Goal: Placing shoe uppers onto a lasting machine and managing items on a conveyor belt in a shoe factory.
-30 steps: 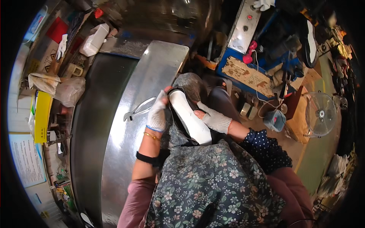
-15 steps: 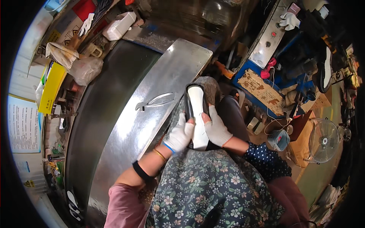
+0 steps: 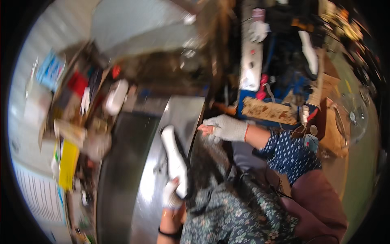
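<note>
My left hand (image 3: 172, 196), in a white glove with bare fingertips, grips the near end of a black-edged white shoe sole (image 3: 175, 158). The sole slants over the shiny metal tabletop (image 3: 185, 110), its white face up. My right hand (image 3: 225, 128), gloved the same way, is apart from it, past the tabletop's right edge. Its bare fingertips are drawn together and point left; whether anything small is between them cannot be seen. Beside the sole, a dark blur (image 3: 158, 167) lies where a pair of metal snips lay earlier.
A dark belt-like surface (image 3: 130, 146) runs along the metal top's left side. Shelves with a yellow box (image 3: 69, 164) stand farther left. At right are a control panel (image 3: 251, 61) with a glove on it, a worn board (image 3: 268, 110), another white-soled shoe (image 3: 308, 53) and a fan (image 3: 352, 118).
The sole was in both hands over my lap. My right hand has let go and moved forward; my left hand has carried the sole left over the metal top. The view has swung and blurred.
</note>
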Demonstrator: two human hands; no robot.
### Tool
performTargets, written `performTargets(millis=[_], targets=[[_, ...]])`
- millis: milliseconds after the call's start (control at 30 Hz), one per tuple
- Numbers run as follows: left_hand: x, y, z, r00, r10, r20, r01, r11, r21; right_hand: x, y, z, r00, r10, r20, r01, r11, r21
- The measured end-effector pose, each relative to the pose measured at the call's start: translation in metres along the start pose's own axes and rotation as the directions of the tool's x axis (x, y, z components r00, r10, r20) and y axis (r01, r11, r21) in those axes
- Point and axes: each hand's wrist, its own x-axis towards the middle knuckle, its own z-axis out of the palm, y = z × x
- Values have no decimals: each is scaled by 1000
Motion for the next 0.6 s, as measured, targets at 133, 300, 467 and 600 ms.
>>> performTargets(millis=[133, 300, 467, 600], targets=[[-6, 19, -36, 828, 554, -84, -106, 301, 948, -44, -52, -190, 882, -4, -471, -418, 453, -787], [-11, -17, -58, 951, 264, -162, -101, 759, 643, -128, -45, -302, 272, -165, -948, -952, 100, -290], [-6, -28, -46, 981, 169, -93, -65, 746, 663, -138, -40, -304, 242, -153, -958, -951, 158, -266], [14, -34, -8, 984, 168, 61, -166, 729, 664, -157, -54, -292, 269, -195, -943, -921, 234, -311]])
